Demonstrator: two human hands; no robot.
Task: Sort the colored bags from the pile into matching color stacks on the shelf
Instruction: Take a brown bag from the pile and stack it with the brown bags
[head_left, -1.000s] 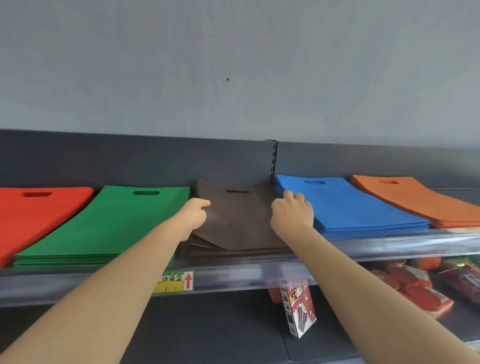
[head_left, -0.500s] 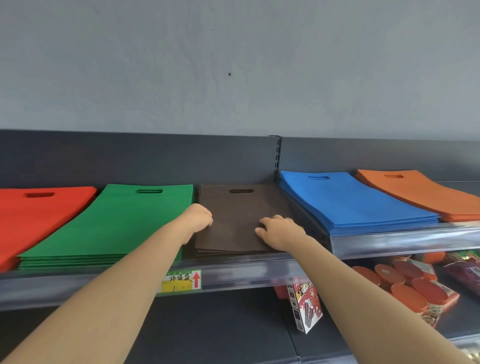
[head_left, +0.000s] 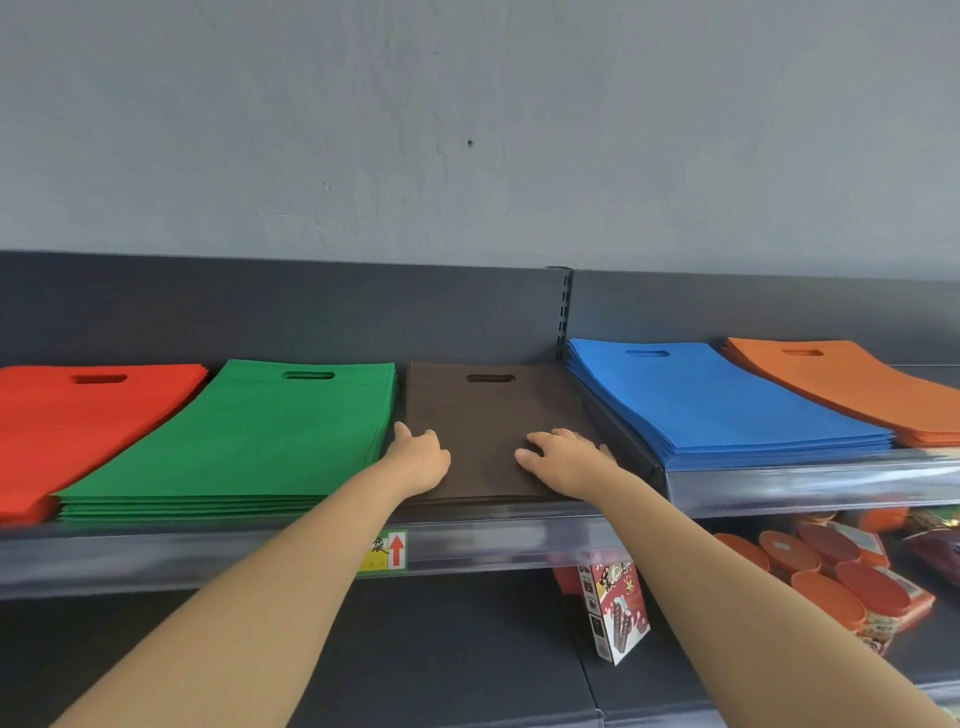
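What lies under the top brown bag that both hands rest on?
Under the top brown bag, edges of more brown bags show along the front, stacked on the shelf. Their faces and count are hidden by it, the left hand and the right hand.

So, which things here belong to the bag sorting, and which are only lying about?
Belong to the job: red stack, green stack, brown stack, blue stack, orange stack, all on the shelf; left hand at the brown stack's left edge; right hand flat on it.
Lying about: price label on the shelf's front; snack box and orange-lidded packs on the lower level.
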